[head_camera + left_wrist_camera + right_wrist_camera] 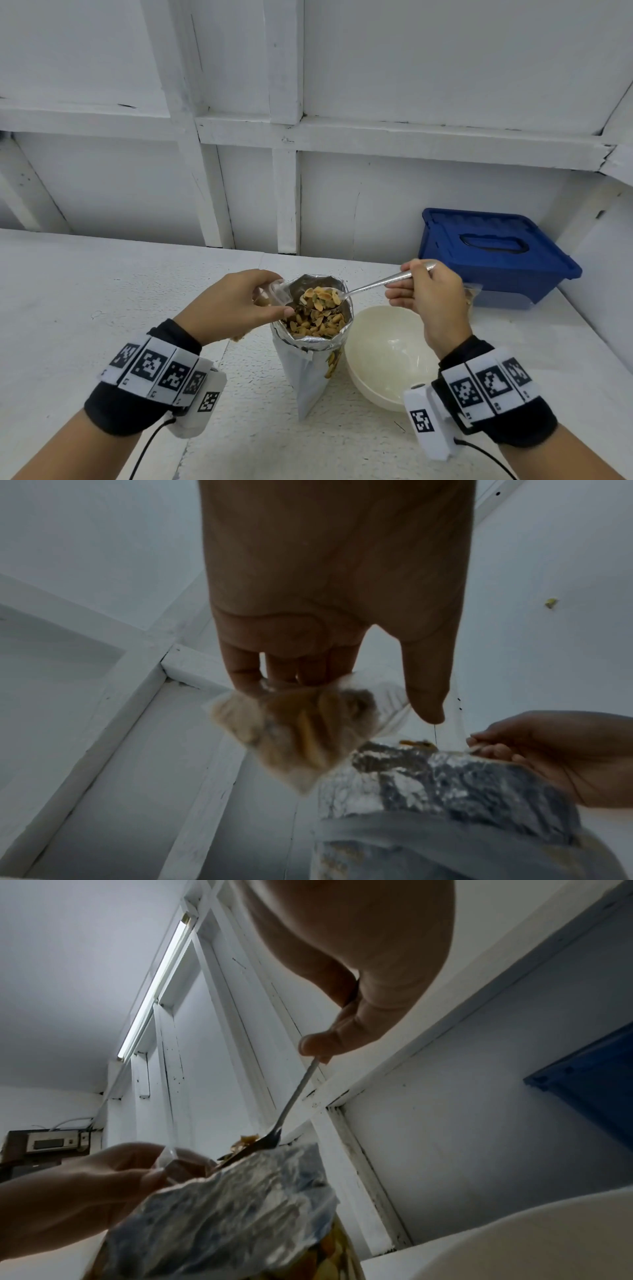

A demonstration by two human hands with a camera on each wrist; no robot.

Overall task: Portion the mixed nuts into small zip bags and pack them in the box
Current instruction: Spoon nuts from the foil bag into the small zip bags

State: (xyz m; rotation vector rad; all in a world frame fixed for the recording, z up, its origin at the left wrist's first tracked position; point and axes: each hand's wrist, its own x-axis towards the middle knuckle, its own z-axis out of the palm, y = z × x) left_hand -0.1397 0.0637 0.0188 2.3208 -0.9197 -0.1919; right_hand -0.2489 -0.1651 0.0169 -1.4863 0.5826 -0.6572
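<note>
Scooping mixed nuts (pixel 320 297) out of the tall, foil-lined pouch (pixel 313 346) standing open at mid-table, between the wrists. Right hand (pixel 430 298) pinching the handle of a slim metal spoon (pixel 373 286), thumb on top and fingers curled beneath; bowl of the spoon heaped, poised just above the pouch mouth and the loose nuts left inside. Left hand (pixel 236 305) gripping a small clear zip bag (pixel 294 731) by its upper edge, fingers behind and thumb in front, mouth held right at the left rim of the pouch. From the left wrist view, bag already sagging with a partial load of nuts; how wide its mouth gapes, not readable.

Step in hand, by judgement: filling one portion, a loaded spoonful about to go across into the bag. Next move calls for a short, level carry to the left, spoon tip set inside the bag's opening before tilting, left fingers keeping the mouth spread; any tilt too soon likely to drop nuts back into the pouch or onto the white table (pixel 102 291). Sealing and packing still ahead.

Round cream plastic bowl (pixel 387 356) just beside the pouch on the right, seemingly empty. Blue lidded plastic box (pixel 496 253) at the far right corner, lid shut, well apart from the pouch; something like another filled clear bag lying in front of it, mostly hidden behind the right hand.
</note>
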